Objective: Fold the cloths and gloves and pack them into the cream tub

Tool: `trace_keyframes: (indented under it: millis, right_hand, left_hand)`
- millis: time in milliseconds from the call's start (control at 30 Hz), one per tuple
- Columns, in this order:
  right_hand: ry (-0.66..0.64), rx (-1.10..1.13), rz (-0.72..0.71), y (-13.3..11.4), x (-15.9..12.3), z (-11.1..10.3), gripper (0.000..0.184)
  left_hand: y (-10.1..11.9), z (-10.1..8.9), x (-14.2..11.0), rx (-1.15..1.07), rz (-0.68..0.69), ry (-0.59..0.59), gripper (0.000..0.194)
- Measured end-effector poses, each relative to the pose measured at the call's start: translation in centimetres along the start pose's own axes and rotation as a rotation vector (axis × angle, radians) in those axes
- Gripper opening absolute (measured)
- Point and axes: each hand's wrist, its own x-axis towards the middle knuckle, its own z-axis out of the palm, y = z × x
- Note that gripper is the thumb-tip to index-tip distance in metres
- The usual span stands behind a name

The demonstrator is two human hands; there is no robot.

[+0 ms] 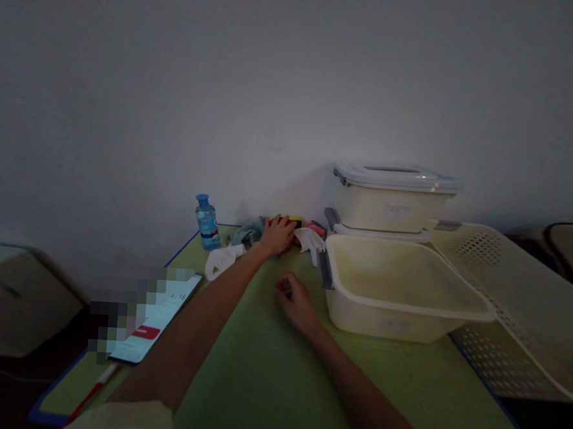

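Note:
My left hand (279,233) reaches to the far edge of the table and rests over a small pile, its fingers spread on a red item that they partly cover. Beside it lie a bunched grey-green cloth (249,231) and something yellow and black (293,221). To the right of that hand are a white cloth-like piece (310,240) and a pink-red item (318,229). My right hand (295,299) hovers or rests near the table's middle, left of the open cream bin. Its fingers are loosely curled, and nothing shows in them.
An open cream bin (406,322) stands at the right, with a lidded bin (388,208) behind it. Further right is a perforated basket (530,275). A blue bottle (208,226), crumpled white material (221,262), a lit tablet-like screen (164,317) and a red-white pen-like stick (93,393) are left.

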Motion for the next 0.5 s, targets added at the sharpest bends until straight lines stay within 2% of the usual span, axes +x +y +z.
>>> trace_keyframes:
  millis: [67,167,267,400,500]
  right_hand:
    - [-0.007,0.003,0.007,-0.1,0.0,-0.1,0.018]
    - [-0.022,0.018,0.016,-0.4,0.0,-0.1,0.017]
    - [-0.026,0.034,0.021,-0.5,0.0,-0.1,0.016]
    - [-0.022,0.043,0.024,-0.5,0.1,0.0,0.016]
    - [-0.022,0.037,0.025,-0.5,0.1,0.1,0.015]
  left_hand:
    - [-1.4,-0.3,-0.1,-0.031,0.031,-0.027,0.042]
    - [-4.0,-1.3,-0.8,-0.085,0.058,-0.054,0.056]
    - [-5.7,-1.9,-1.5,-0.137,0.034,-0.024,0.069]
    - [-5.6,-0.6,-1.6,-0.205,-0.088,0.136,0.088]
    - [-4.5,1.3,-1.3,-0.257,-0.236,0.294,0.077]
